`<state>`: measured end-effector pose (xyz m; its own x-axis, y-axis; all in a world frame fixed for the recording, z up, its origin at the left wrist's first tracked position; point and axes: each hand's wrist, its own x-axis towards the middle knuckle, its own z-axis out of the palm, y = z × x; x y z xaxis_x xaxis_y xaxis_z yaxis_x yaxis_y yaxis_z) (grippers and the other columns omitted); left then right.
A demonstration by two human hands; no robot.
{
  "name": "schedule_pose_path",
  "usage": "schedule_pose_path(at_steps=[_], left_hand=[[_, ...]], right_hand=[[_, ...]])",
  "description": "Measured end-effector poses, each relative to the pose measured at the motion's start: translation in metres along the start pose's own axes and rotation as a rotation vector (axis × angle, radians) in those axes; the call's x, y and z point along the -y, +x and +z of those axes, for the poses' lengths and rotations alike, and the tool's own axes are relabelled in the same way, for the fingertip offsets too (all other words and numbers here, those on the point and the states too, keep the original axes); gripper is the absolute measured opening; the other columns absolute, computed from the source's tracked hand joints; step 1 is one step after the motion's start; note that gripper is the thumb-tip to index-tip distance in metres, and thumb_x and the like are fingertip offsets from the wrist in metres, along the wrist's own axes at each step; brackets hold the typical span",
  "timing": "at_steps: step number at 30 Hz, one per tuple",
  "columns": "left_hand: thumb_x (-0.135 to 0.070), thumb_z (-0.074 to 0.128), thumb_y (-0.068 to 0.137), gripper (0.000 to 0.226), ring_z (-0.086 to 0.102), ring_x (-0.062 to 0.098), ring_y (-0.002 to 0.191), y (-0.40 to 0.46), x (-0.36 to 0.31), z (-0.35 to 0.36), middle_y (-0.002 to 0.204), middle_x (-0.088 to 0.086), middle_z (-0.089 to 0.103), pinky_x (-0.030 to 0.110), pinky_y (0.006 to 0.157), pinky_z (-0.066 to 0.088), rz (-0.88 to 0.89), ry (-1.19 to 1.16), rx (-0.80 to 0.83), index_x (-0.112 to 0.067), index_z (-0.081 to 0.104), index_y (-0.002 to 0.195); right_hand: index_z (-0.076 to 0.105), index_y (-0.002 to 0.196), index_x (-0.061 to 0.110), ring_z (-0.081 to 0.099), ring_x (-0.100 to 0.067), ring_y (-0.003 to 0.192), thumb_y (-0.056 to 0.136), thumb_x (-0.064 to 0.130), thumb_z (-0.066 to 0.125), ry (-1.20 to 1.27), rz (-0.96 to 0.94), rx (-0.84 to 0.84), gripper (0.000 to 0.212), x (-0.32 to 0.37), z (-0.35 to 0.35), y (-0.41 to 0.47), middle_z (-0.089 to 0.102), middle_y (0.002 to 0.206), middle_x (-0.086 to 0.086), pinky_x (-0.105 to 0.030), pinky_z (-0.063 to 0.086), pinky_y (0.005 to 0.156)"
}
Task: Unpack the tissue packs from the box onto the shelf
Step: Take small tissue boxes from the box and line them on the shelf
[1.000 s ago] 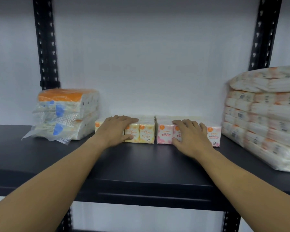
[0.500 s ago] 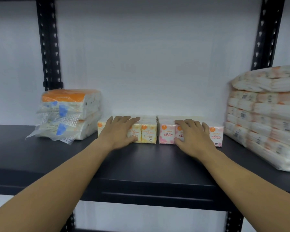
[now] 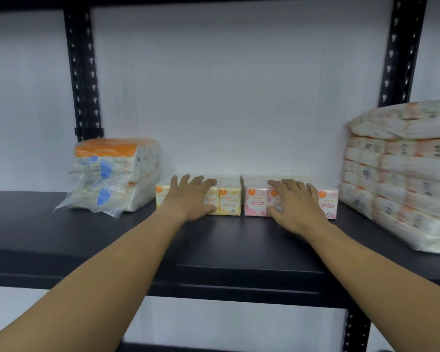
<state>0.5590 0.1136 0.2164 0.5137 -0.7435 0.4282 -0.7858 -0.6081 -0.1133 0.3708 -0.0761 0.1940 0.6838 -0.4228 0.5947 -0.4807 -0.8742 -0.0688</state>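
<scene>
A row of small tissue packs stands at the back of the black shelf (image 3: 229, 252). The yellow floral packs (image 3: 229, 200) form the left half and the pink rose packs (image 3: 256, 201) the right half. My left hand (image 3: 192, 198) lies flat over the yellow packs with straight fingers on their tops and the thumb against their front. Over the pink packs my right hand (image 3: 294, 203) rests the same way, fingers spread. The box is not in view.
A wrapped bundle of orange-and-blue tissue packs (image 3: 114, 174) sits at the left of the shelf. A tall stack of wrapped tissue bundles (image 3: 401, 174) fills the right side. Black perforated uprights (image 3: 83, 72) flank a white back wall.
Both hands have stayed on the packs, reaching slightly farther back with them. The view has shifted a little to the left and down.
</scene>
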Motion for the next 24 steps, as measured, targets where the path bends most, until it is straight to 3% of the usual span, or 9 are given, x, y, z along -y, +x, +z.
schedule_pose_path(at_steps=[2, 5, 16, 21, 24], left_hand=[[-0.059, 0.047, 0.090, 0.077, 0.008, 0.030, 0.149, -0.008, -0.004, -0.006, 0.163, 0.000, 0.011, 0.054, 0.118, 0.003, -0.018, -0.014, -0.003, -0.039, 0.008, 0.153], [-0.056, 0.043, 0.094, 0.072, 0.008, 0.028, 0.149, -0.022, -0.007, -0.018, 0.163, 0.003, 0.009, 0.053, 0.119, 0.006, -0.033, -0.079, -0.033, -0.037, 0.008, 0.154], [-0.050, 0.039, 0.097, 0.055, 0.026, 0.028, 0.144, -0.097, -0.035, -0.045, 0.159, 0.006, 0.026, 0.054, 0.115, 0.022, -0.033, -0.314, -0.057, -0.033, 0.032, 0.149], [-0.050, 0.039, 0.097, 0.053, 0.030, 0.025, 0.142, -0.143, -0.062, -0.044, 0.156, 0.004, 0.032, 0.051, 0.115, 0.025, 0.004, -0.418, -0.078, -0.032, 0.037, 0.146], [-0.049, 0.041, 0.097, 0.050, 0.035, 0.023, 0.139, -0.178, -0.077, -0.042, 0.152, 0.001, 0.039, 0.050, 0.114, 0.028, 0.014, -0.468, -0.120, -0.030, 0.042, 0.143]], right_hand=[[0.031, 0.151, 0.031, 0.026, -0.025, 0.144, 0.091, 0.039, 0.052, 0.014, 0.008, -0.005, 0.064, 0.000, -0.006, -0.002, 0.034, 0.155, -0.005, -0.047, 0.008, 0.120], [0.032, 0.151, 0.030, 0.026, -0.024, 0.144, 0.091, 0.040, 0.054, 0.024, 0.023, -0.022, 0.065, -0.001, -0.014, -0.005, 0.036, 0.155, -0.006, -0.046, 0.007, 0.120], [0.040, 0.148, 0.026, 0.037, -0.027, 0.138, 0.093, 0.040, 0.050, 0.099, 0.039, -0.082, 0.057, 0.027, -0.063, -0.064, 0.042, 0.151, -0.006, -0.046, 0.021, 0.115], [0.042, 0.147, 0.024, 0.041, -0.027, 0.134, 0.094, 0.041, 0.051, 0.192, 0.036, -0.078, 0.056, 0.051, -0.077, -0.113, 0.045, 0.148, -0.006, -0.045, 0.035, 0.108], [0.041, 0.148, 0.023, 0.041, -0.025, 0.135, 0.094, 0.042, 0.052, 0.199, 0.017, -0.079, 0.058, 0.063, -0.079, -0.148, 0.046, 0.148, -0.004, -0.044, 0.034, 0.109]])
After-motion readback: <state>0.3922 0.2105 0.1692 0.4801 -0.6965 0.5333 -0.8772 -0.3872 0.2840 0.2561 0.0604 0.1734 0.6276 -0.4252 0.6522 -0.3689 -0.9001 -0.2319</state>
